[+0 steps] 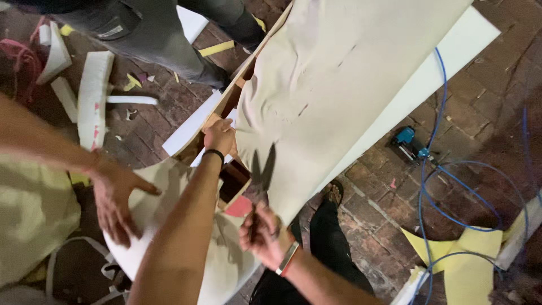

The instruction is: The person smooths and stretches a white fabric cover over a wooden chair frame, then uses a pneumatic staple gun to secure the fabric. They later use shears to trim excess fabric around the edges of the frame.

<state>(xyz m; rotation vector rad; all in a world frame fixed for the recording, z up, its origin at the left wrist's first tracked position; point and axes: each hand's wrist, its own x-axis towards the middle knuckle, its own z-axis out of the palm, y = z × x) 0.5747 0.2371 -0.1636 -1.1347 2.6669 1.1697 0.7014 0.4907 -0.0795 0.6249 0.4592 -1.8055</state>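
A large beige fabric sheet (339, 73) lies draped over a wooden frame (228, 101) padded with white foam (446, 56). My left hand (220, 137), with a black band on the wrist, pinches the fabric's edge at the frame. My right hand (261, 234) grips dark scissors (261, 172) whose blades stand spread apart against the fabric's lower edge. A co-worker's hand (116, 200) reaches in from the left and rests flat on a pale curved panel (152, 220).
Another person's grey-trousered legs (152, 39) stand at the top. White foam offcuts (93, 96) lie top left on the brick floor. A blue air stapler (407, 141) with a blue hose (446, 209) sits right, near yellow foam scraps (466, 262). Black-trousered legs (330, 248) are below the frame.
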